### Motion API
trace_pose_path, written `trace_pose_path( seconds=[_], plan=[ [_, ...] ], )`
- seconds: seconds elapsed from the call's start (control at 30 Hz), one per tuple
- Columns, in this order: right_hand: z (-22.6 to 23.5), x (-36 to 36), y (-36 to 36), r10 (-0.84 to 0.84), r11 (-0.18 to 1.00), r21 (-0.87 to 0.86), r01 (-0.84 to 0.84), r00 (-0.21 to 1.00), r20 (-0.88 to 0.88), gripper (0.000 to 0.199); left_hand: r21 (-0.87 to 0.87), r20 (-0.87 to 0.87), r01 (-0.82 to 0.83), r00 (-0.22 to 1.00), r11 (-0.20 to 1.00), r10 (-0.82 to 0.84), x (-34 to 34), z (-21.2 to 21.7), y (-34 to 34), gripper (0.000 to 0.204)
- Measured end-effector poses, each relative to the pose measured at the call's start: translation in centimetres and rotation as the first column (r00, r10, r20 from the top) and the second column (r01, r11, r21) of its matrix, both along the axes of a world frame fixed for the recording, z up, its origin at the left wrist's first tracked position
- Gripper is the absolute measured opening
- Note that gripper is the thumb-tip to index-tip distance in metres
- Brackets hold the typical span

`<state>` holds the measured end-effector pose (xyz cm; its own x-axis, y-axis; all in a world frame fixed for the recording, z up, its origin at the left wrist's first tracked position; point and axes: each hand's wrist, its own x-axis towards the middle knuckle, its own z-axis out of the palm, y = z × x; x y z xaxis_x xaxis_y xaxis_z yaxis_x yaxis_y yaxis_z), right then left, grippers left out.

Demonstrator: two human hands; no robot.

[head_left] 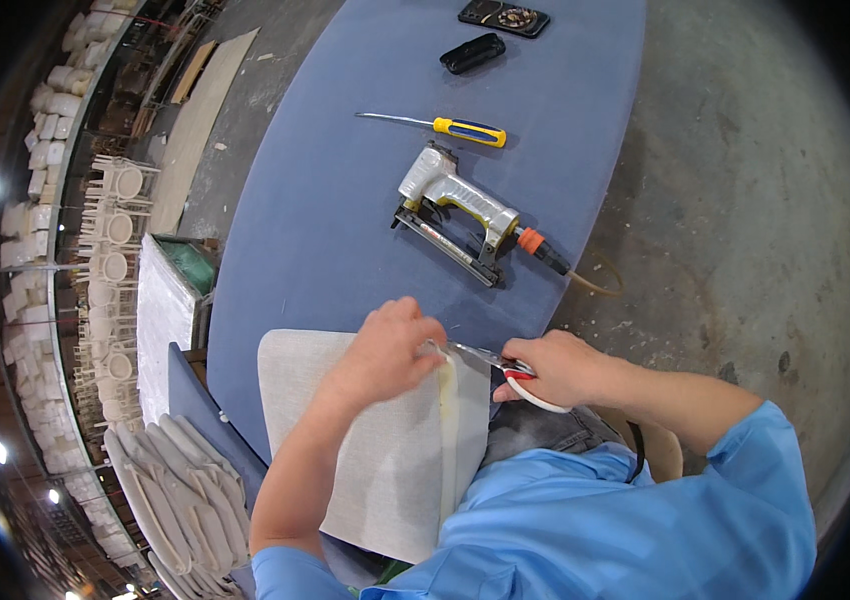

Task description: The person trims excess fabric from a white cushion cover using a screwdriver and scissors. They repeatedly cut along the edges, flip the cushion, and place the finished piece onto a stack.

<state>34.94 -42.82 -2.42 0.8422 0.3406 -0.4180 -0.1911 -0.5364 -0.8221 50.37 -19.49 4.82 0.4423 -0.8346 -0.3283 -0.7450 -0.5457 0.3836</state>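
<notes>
A light beige fabric-covered panel (pixel 385 490) lies partly on the blue table in front of me and partly over my lap. A pale cream strip (pixel 448 440) runs lengthwise along it, near its right side. My left hand (pixel 395 345) is closed, with its fingertips pinched at the strip's far end. In my right hand (pixel 560 365) are scissors (pixel 525 385) with red and white handles. Their metal blades point left and reach the strip's end beside my left fingertips. Whether the blades are parted is too small to tell.
The blue table (pixel 315 230) carries a silver staple gun (pixel 460 210) with an air hose, a yellow-handled screwdriver (pixel 470 130), a black case (pixel 472 53) and a phone (pixel 503 17). At left stand stacked panels (pixel 180 490), a white-topped box (pixel 165 320) and wooden chair frames (pixel 117 230).
</notes>
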Motion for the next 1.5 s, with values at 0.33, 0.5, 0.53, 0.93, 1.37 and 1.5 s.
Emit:
trace_pose_path(
  seconds=[0.33, 0.5, 0.53, 0.93, 1.37, 1.5],
  plan=[
    [-0.8, -4.0, 0.1, -0.245, 0.95, 0.175, 0.257, 0.965, -0.091, 0.065, 0.21, 0.172, 0.13, 0.971, 0.969, -0.167, -1.3, -3.2, -2.2, 0.007],
    [-0.4, -5.4, 0.1, -0.178, 0.973, 0.128, 0.191, 0.978, -0.104, 0.065, 0.267, -0.129, 0.109, 0.989, 0.958, -0.077, 1.1, -3.7, -2.7, 0.01],
    [-0.2, -5.6, 0.2, -0.142, 0.985, 0.088, 0.15, 0.986, -0.093, 0.065, 0.278, -0.149, 0.104, 0.987, 0.955, -0.064, 1.3, -3.6, -2.8, 0.01],
    [0.5, -4.6, 3.0, -0.053, 0.995, -0.085, 0.053, 0.999, 0.0, 0.066, 0.333, -0.25, 0.115, 0.968, 0.936, -0.029, 2.0, -2.4, -3.6, 0.012],
    [0.6, -3.6, 4.1, -0.064, 0.997, -0.041, 0.064, 0.998, -0.006, 0.061, 0.325, -0.257, 0.125, 0.966, 0.937, -0.039, 2.1, -2.7, -3.3, 0.013],
    [0.5, -3.9, 4.3, -0.073, 0.996, -0.045, 0.072, 0.997, -0.007, 0.062, 0.349, -0.3, 0.087, 0.954, 0.933, 0.023, 2.4, -2.7, -3.6, 0.015]
  ],
)
